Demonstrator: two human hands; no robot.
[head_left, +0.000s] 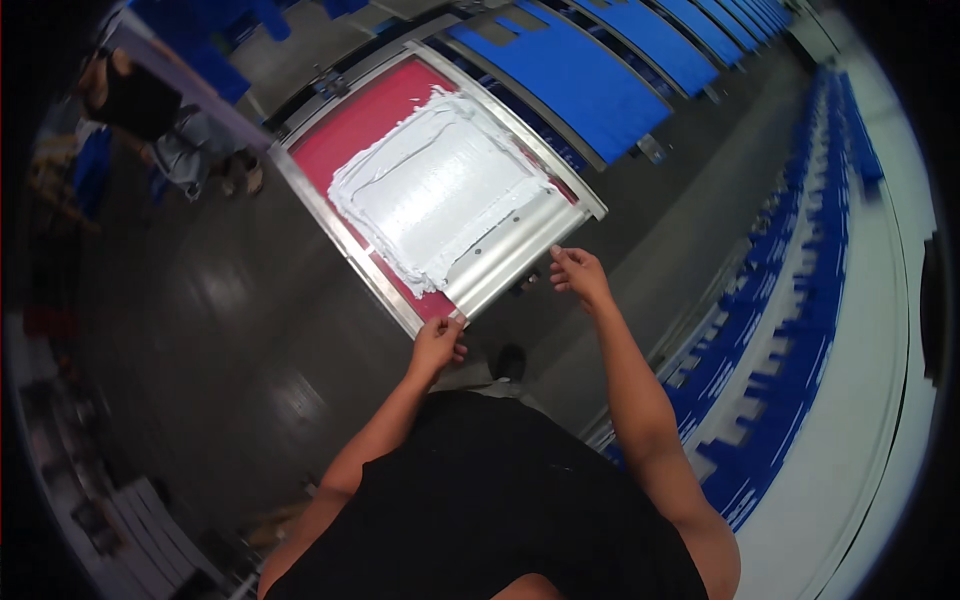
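Note:
A screen-printing frame (335, 222) with a red mesh lies in front of me, and a thick layer of white ink (420, 180) covers the middle of it. Along the frame's near end runs a wide metal squeegee (520, 248), tilted up to the right. My left hand (437, 345) is closed at the left end of this bar, thumb and fingertips on its edge. Nearer the right end, my right hand (580, 275) pinches at the bar's near edge with its other fingers curled. The contact under the right fingertips is too small to make out fully.
Several blue platens (570, 75) extend in a row beyond the frame. A long line of blue panels (800, 300) curves down the right side beside a pale surface (880, 400). Another person (140, 100) is at the far left. Dark floor (240, 290) lies on the left.

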